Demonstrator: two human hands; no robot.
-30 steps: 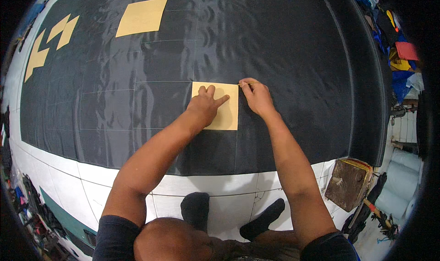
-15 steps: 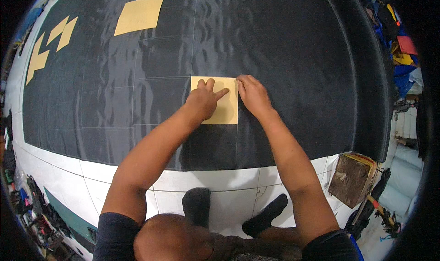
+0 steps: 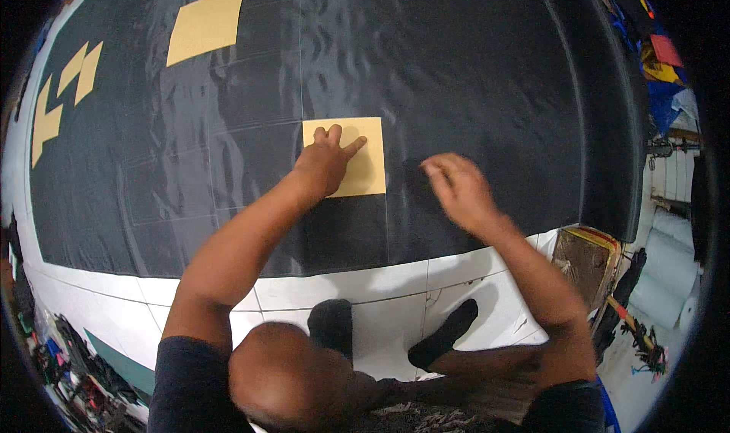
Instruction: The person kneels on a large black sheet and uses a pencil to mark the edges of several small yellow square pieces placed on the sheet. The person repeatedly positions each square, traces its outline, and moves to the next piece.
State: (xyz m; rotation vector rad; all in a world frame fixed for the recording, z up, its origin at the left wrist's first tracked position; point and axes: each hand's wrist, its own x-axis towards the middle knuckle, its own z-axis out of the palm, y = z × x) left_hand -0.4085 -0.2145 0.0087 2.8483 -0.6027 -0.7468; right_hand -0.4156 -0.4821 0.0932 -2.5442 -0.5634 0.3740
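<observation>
A square yellow card (image 3: 369, 176) lies flat on a large sheet of shiny black material (image 3: 487, 83). My left hand (image 3: 325, 163) presses on the card's left part with its fingers spread. Off to the right of the card, over the black sheet, my right hand (image 3: 462, 193) is closed in a pinch and slightly blurred. Whatever its fingertips may hold is too small to make out. Thin pale straight lines run across the sheet, some meeting the card's edges.
A larger yellow card (image 3: 205, 27) and several small yellow pieces (image 3: 49, 125) lie farther left on the sheet. White floor tiles (image 3: 296, 290) border its near edge. A worn brown box-shaped object (image 3: 582, 264) stands at the near right corner. Clutter lines both sides.
My right hand has left the card's upper right corner and moved right and nearer to me. My left hand stays pressed on the card. The whole view has shifted slightly.
</observation>
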